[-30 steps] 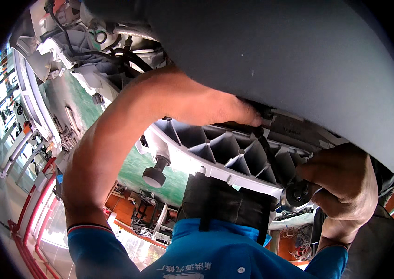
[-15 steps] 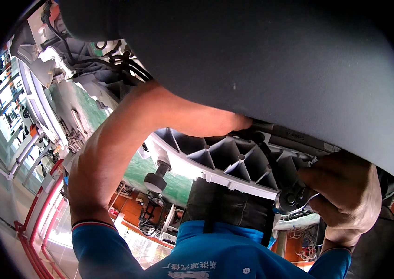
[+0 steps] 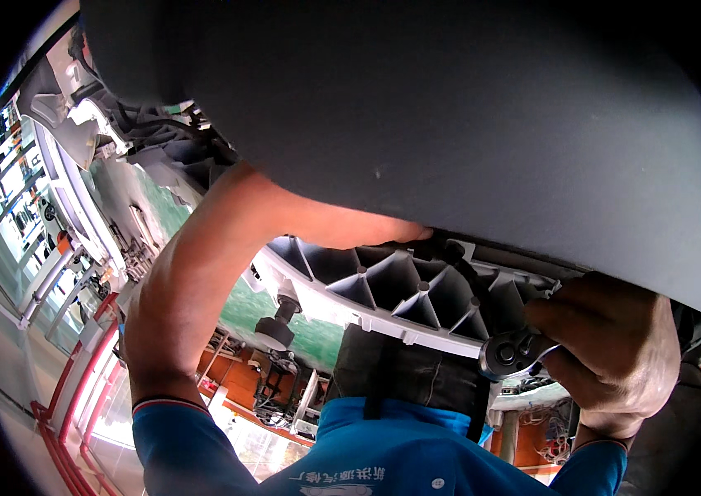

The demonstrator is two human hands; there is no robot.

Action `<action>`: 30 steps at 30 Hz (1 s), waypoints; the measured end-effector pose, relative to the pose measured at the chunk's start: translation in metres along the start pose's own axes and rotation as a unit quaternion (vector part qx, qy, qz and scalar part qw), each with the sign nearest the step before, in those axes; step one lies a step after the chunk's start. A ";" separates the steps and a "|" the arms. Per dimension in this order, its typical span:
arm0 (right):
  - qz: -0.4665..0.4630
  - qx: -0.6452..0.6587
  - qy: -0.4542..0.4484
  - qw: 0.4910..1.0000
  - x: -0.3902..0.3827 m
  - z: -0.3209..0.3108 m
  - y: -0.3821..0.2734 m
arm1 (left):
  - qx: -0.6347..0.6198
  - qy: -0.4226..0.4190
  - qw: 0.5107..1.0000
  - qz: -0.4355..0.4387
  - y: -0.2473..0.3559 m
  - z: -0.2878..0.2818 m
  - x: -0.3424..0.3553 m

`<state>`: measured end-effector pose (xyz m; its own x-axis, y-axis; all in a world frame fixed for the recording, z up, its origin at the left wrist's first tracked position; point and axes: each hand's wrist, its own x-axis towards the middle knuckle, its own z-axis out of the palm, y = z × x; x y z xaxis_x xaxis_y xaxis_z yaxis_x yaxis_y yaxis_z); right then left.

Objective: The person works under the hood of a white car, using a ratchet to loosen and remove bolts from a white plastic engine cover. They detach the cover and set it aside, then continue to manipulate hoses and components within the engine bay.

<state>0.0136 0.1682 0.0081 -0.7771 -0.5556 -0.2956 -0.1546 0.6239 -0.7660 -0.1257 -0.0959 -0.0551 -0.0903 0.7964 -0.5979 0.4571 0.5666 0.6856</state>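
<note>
Green floor (image 3: pixel 314 337), red rails (image 3: pixel 54 426), hand (image 3: pixel 619 351) gripping ratchet (image 3: pixel 501 357)

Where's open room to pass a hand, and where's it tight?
Open room shows between the left arm, the ribbed part and the black cloth, though a round knob juts in. It looks crowded at the right hand, holding a ratchet, and the left hand, partly hidden by the gray panel.

Left hand (image 3: pixel 413 232): mostly hidden behind grey panel (image 3: pixel 458 132), hold indiscernible. Grey panel: cut off by upper edge. Ratchet wrench (image 3: pixel 504 354): handle largely concealed in right hand (image 3: pixel 619 351). Blue shirt (image 3: pixel 392 450): cut off by lower edge.
</note>
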 end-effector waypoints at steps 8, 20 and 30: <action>0.018 0.003 -0.009 1.000 0.002 -0.002 -0.002 | 0.004 0.009 1.000 -0.007 0.000 -0.002 0.001; 0.011 -0.009 -0.012 1.000 0.005 -0.004 -0.004 | 0.014 0.012 1.000 0.004 -0.001 0.001 0.005; 0.010 -0.022 -0.002 1.000 0.004 -0.003 -0.003 | 0.010 0.009 1.000 0.014 0.004 0.007 0.004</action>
<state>0.0089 0.1660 0.0109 -0.7773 -0.5457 -0.3130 -0.1659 0.6577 -0.7348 -0.1176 -0.0919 -0.0572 -0.0931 0.8155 -0.5713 0.4770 0.5402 0.6933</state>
